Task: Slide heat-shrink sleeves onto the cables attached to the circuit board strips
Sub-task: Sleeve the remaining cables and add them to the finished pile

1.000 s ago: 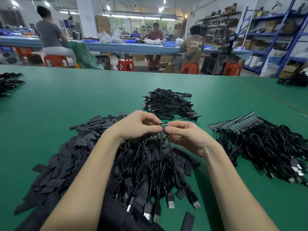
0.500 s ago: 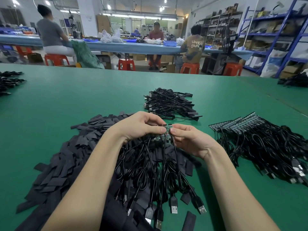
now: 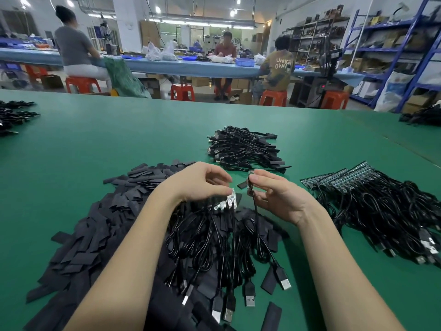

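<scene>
Head view. The left hand (image 3: 198,185) holds a strip of small circuit boards (image 3: 225,201) by its upper edge, fingers curled down onto it; the strip is blurred. Black cables (image 3: 210,240) hang from the strip toward the viewer and end in USB plugs (image 3: 249,298) lying on the green table (image 3: 95,144).

The right hand (image 3: 274,197) pinches a single small board (image 3: 249,180) between thumb and index finger, just beside the strip but apart from it. The board stands upright. One cable (image 3: 256,216) runs down from it and ends in a plug (image 3: 284,280) on the table.

A large pile of flat black sleeves (image 3: 100,225) lies under and to the left of the left forearm. A few loose sleeves lie near the plugs.

A heap of cables with sleeves (image 3: 243,149) lies beyond the hands. A stack of board strips with cables (image 3: 372,199) lies to the right of the right hand.

Beyond the table, three people sit on red stools (image 3: 82,83) at a long blue bench (image 3: 191,68). Blue shelving (image 3: 410,44) stands at the right.
</scene>
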Action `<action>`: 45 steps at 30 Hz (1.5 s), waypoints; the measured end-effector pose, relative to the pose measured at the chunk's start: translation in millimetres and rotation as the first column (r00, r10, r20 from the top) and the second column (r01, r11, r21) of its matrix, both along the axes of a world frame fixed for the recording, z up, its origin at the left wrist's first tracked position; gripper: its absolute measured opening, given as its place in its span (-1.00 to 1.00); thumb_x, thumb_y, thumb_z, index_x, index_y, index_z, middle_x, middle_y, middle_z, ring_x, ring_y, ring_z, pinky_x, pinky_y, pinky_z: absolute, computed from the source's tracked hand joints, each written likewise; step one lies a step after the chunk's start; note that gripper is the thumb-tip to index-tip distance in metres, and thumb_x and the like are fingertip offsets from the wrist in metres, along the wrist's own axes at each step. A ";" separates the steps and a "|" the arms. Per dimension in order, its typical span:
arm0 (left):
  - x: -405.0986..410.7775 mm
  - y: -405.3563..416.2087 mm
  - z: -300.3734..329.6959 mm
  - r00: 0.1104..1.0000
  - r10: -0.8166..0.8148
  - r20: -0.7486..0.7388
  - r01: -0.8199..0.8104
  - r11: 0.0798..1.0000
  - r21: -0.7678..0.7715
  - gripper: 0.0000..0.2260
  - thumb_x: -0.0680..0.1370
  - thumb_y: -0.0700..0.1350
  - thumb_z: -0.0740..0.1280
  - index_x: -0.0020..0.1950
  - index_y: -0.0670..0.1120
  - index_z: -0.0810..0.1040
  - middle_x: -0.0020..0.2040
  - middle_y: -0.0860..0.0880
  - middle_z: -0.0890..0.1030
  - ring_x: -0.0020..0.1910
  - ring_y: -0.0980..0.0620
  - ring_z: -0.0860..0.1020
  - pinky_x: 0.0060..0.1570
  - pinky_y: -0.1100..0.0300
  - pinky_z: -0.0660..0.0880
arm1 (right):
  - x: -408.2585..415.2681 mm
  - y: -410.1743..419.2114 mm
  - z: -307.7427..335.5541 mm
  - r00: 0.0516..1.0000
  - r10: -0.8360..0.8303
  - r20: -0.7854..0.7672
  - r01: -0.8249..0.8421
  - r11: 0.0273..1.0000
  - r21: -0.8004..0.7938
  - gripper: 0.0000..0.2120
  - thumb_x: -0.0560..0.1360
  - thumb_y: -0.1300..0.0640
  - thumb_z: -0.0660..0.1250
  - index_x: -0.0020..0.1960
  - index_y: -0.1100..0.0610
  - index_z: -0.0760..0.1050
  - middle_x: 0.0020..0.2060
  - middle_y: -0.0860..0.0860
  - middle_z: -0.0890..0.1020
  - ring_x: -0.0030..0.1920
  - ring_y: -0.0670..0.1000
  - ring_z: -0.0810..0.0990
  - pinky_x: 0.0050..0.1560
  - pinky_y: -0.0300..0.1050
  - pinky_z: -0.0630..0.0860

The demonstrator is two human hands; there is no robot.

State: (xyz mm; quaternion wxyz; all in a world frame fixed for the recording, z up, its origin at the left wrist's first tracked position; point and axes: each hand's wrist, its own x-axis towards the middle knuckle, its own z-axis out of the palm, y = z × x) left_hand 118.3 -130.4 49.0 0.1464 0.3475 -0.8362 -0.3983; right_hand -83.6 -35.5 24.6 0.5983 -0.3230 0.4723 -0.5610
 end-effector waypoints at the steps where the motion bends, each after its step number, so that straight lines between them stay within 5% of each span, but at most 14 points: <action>1: -2.5 1.2 -0.1 0.999 0.042 0.017 -0.040 0.995 -0.090 -0.71 0.50 0.04 0.52 0.19 0.05 0.63 0.07 0.10 0.69 0.08 0.14 0.64 0.26 0.14 0.51 | 0.1 -0.2 1.7 1.000 -0.010 0.002 0.010 1.000 -0.005 -0.79 0.27 0.14 0.59 -0.10 0.00 0.72 -0.21 -0.07 0.70 -0.31 -0.09 0.61 -0.26 -0.31 0.55; 3: -8.7 6.3 2.2 0.994 0.091 -0.058 -0.100 0.980 -0.174 -0.72 0.51 0.09 0.49 0.18 0.08 0.60 0.08 0.13 0.66 0.10 0.15 0.62 0.22 0.15 0.53 | 1.4 -2.0 4.6 0.999 -0.041 0.029 0.042 0.999 -0.020 -0.79 0.28 0.15 0.59 -0.09 0.02 0.72 -0.25 -0.08 0.70 -0.35 -0.10 0.60 -0.31 -0.33 0.55; 6: -20.5 17.5 2.6 0.961 0.031 -0.275 -0.009 0.996 0.084 -0.81 0.53 0.02 0.50 0.09 0.02 0.63 0.00 0.05 0.72 0.01 0.15 0.68 0.09 0.18 0.61 | 3.4 -7.3 6.5 0.987 -0.107 0.123 0.114 0.992 -0.049 -0.62 0.28 0.18 0.62 0.05 0.08 0.60 -0.23 -0.05 0.71 -0.34 -0.11 0.62 -0.32 -0.34 0.57; 11: -33.2 28.7 -5.3 0.854 0.191 -0.484 -0.035 0.949 0.314 -0.85 0.51 -0.24 0.51 -0.03 -0.11 0.57 -0.18 -0.10 0.71 -0.25 0.06 0.66 -0.19 0.26 0.61 | 7.8 -11.3 8.8 0.968 -0.173 0.180 0.193 0.976 -0.104 -0.86 0.30 0.10 0.54 -0.13 0.07 0.73 -0.21 -0.01 0.72 -0.25 -0.09 0.70 -0.27 -0.30 0.59; 13: -34.6 28.4 -6.2 0.801 0.295 -0.520 -0.070 0.910 0.408 -0.84 0.52 -0.31 0.47 -0.04 -0.13 0.53 -0.20 -0.13 0.67 -0.29 0.04 0.67 -0.23 0.27 0.62 | 5.4 -12.7 1.9 0.966 -0.257 -0.010 0.253 0.956 -0.146 -0.86 0.44 0.08 0.50 -0.01 0.06 0.72 -0.09 0.01 0.73 -0.15 -0.03 0.71 -0.15 -0.19 0.63; 14: -34.6 27.9 -6.4 0.772 0.351 -0.530 -0.086 0.884 0.460 -0.84 0.53 -0.34 0.44 -0.04 -0.13 0.51 -0.20 -0.13 0.66 -0.28 0.02 0.69 -0.23 0.26 0.64 | 3.9 -13.0 -4.0 0.898 -0.336 -0.286 0.287 0.937 -0.199 -0.86 0.53 0.11 0.44 0.08 0.05 0.68 0.00 0.00 0.72 -0.07 -0.02 0.69 -0.04 -0.12 0.63; 16: -34.6 27.0 -6.9 0.720 0.440 -0.536 -0.097 0.829 0.550 -0.84 0.56 -0.37 0.37 -0.02 -0.14 0.48 -0.24 -0.10 0.64 -0.24 -0.04 0.73 -0.21 0.24 0.66 | 1.5 -14.1 -18.5 0.444 -0.380 -0.811 0.218 0.924 -0.314 -0.72 0.60 0.19 0.29 0.26 0.01 0.61 0.19 -0.03 0.66 0.13 0.01 0.62 0.21 -0.12 0.51; 18: -35.4 25.8 -7.6 0.702 0.467 -0.537 -0.088 0.806 0.585 -0.85 0.57 -0.37 0.35 -0.01 -0.14 0.47 -0.25 -0.10 0.64 -0.21 -0.07 0.73 -0.22 0.23 0.67 | 1.9 -16.1 -28.7 0.191 -0.218 -0.957 0.046 0.976 -0.213 -0.60 0.61 0.23 0.21 0.41 0.01 0.51 0.33 0.00 0.58 0.34 0.05 0.51 0.35 -0.14 0.40; 21: -36.1 25.5 -8.0 0.712 0.462 -0.529 -0.094 0.809 0.580 -0.85 0.57 -0.35 0.37 -0.01 -0.12 0.50 -0.23 -0.10 0.64 -0.21 -0.03 0.71 -0.24 0.28 0.63 | 1.2 -18.2 -34.9 0.052 -0.049 -0.997 -0.001 0.999 -0.049 -0.58 0.60 0.20 0.22 0.40 -0.08 0.52 0.32 0.04 0.59 0.41 0.11 0.41 0.38 0.02 0.40; 28: -33.5 23.1 -9.6 0.740 0.434 -0.514 -0.104 0.829 0.550 -0.86 0.57 -0.32 0.39 -0.06 -0.10 0.53 -0.18 -0.09 0.61 -0.35 0.08 0.64 -0.27 0.26 0.49 | 0.2 -16.4 -24.3 0.037 -0.056 -0.998 0.125 0.991 -0.051 -0.78 0.53 0.10 0.35 0.11 -0.12 0.68 0.05 -0.06 0.66 0.11 0.06 0.60 0.14 -0.06 0.56; 36: -30.3 23.7 -8.3 0.780 0.397 -0.484 -0.100 0.842 0.531 -0.89 0.56 -0.30 0.40 -0.05 -0.09 0.57 -0.33 -0.04 0.65 -0.34 0.03 0.59 -0.23 0.23 0.47 | -1.3 -12.1 -17.4 -0.022 -0.067 -0.998 0.260 0.963 -0.070 -0.91 0.50 -0.10 0.43 -0.13 -0.14 0.55 -0.03 -0.11 0.52 0.00 0.03 0.55 -0.06 -0.09 0.43; 38: -29.4 22.6 -8.4 0.790 0.380 -0.481 -0.095 0.851 0.516 -0.88 0.56 -0.31 0.39 -0.05 -0.10 0.57 -0.33 -0.03 0.64 -0.35 0.05 0.60 -0.25 0.25 0.52 | -1.1 -12.3 -16.2 0.066 -0.146 -0.987 0.293 0.948 -0.121 -0.86 0.52 -0.09 0.39 -0.15 -0.07 0.52 -0.10 -0.15 0.61 -0.06 0.01 0.58 -0.12 -0.12 0.41; 42: -27.5 19.2 -9.1 0.821 0.338 -0.460 -0.097 0.876 0.472 -0.89 0.56 -0.31 0.40 -0.04 -0.10 0.59 -0.32 0.00 0.65 -0.31 0.05 0.60 -0.11 0.16 0.56 | 5.1 -11.8 -3.6 0.786 -0.319 -0.530 0.287 0.947 -0.146 -0.85 0.61 0.09 0.35 -0.10 0.10 0.46 -0.18 0.01 0.74 -0.43 -0.07 0.48 -0.44 -0.28 0.36; 45: -26.2 18.7 -8.6 0.833 0.310 -0.458 -0.073 0.883 0.464 -0.89 0.55 -0.32 0.41 -0.03 -0.12 0.61 -0.22 -0.06 0.64 -0.32 0.06 0.60 -0.09 0.15 0.59 | 4.1 -9.1 7.1 0.948 -0.269 -0.171 0.246 0.958 -0.145 -0.86 0.58 0.17 0.40 -0.10 0.10 0.46 -0.21 0.04 0.71 -0.45 -0.07 0.50 -0.47 -0.31 0.39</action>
